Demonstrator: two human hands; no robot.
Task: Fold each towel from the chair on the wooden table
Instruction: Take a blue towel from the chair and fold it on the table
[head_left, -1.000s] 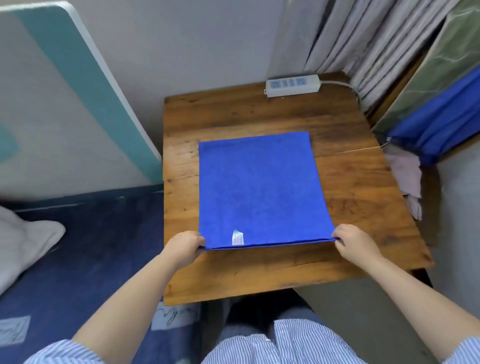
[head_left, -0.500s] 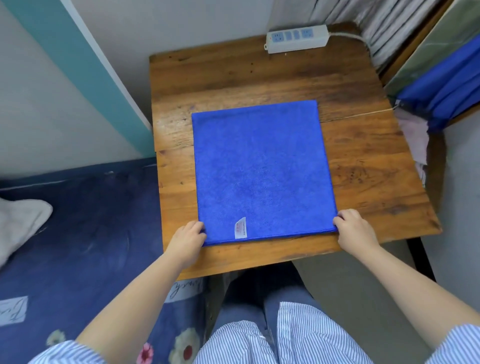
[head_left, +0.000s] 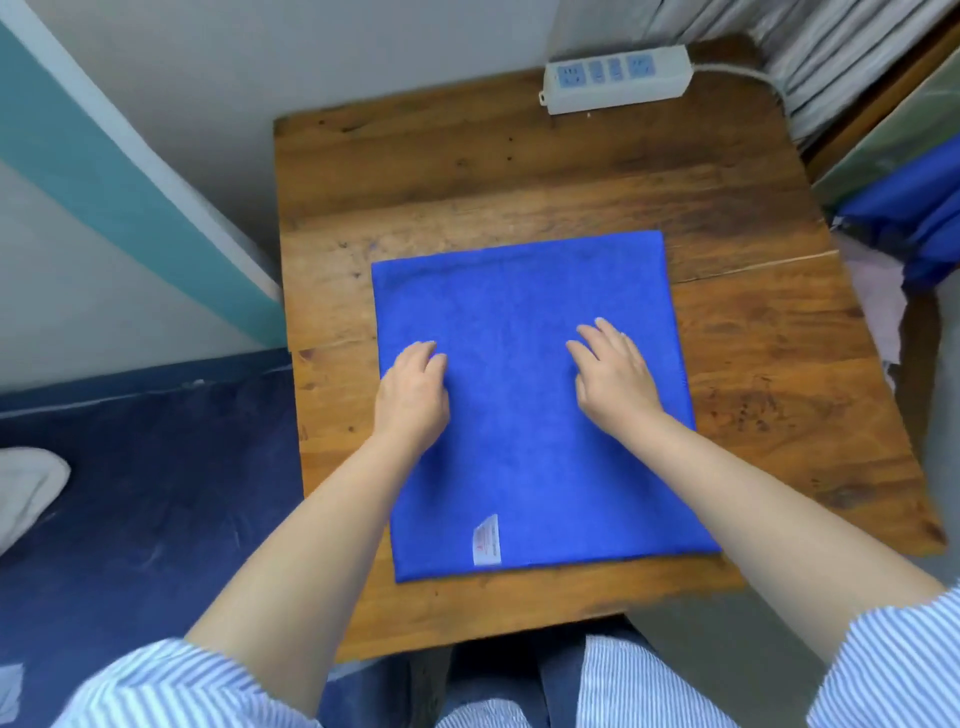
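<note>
The left hand (head_left: 413, 392) has loosely bent fingers and the right hand (head_left: 613, 371) has flat fingers; both rest on the soft blue square towel (head_left: 530, 415), holding nothing. It lies on the brown wooden table (head_left: 519, 171). It looks light and floppy, so pinch its corners.

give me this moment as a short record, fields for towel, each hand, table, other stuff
towel: blue towel lies flat on the table, white label near its front edge
left hand: left hand rests on the towel's left part, fingers loosely bent
right hand: right hand rests on the towel's right part, fingers spread
table: wooden table
other: white power strip at the table's far edge; more blue cloth to the right, off the table
</note>
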